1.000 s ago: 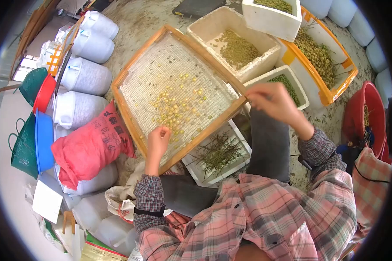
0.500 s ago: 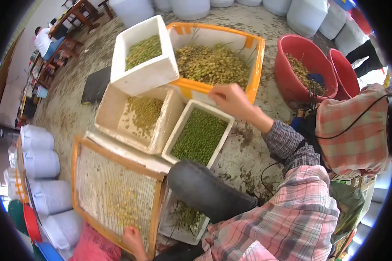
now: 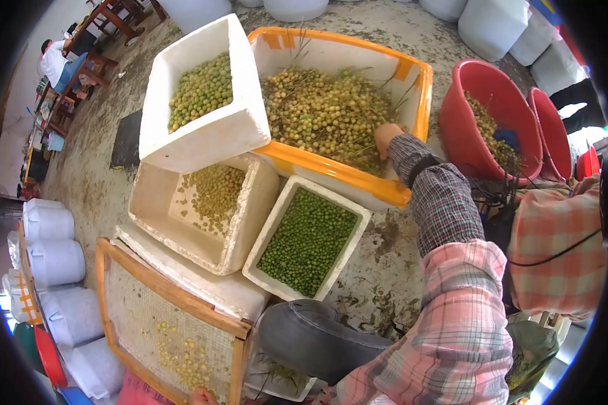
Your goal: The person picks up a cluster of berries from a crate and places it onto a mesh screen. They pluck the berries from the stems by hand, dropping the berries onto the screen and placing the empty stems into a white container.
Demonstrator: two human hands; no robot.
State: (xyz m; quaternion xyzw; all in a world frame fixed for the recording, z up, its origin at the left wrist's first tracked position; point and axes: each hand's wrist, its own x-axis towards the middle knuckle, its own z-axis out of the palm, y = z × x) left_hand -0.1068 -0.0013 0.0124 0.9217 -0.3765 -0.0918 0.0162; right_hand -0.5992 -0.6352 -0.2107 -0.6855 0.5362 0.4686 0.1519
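My right hand [image 3: 387, 140] reaches over the near right wall of the large orange-taped foam box [image 3: 344, 177], its curled fingers down at the yellowish round fruits [image 3: 327, 108] and thin stems. What its fingertips hold is hidden. At the bottom edge, my left hand [image 3: 203, 397] shows only in part, by the wood-framed mesh screen [image 3: 135, 324], where some yellow fruits [image 3: 186, 358] lie loose. Its fingers are mostly cut off from view. Close by my knee stands a small foam box [image 3: 353, 233] full of dark green fruits [image 3: 304, 239].
A white foam box [image 3: 206, 145] with green-yellow fruits rests tilted on another foam box [image 3: 142, 196] holding brownish-yellow fruits. Red tubs [image 3: 452, 128] stand at the right beside a person in a checked garment [image 3: 554, 250]. White barrels [image 3: 54, 263] line the left; another person [image 3: 54, 64] sits far back.
My right hand has moved from above the orange-taped box's near edge to the fruits inside it. My left hand has dropped mostly out of view as the camera shifted.
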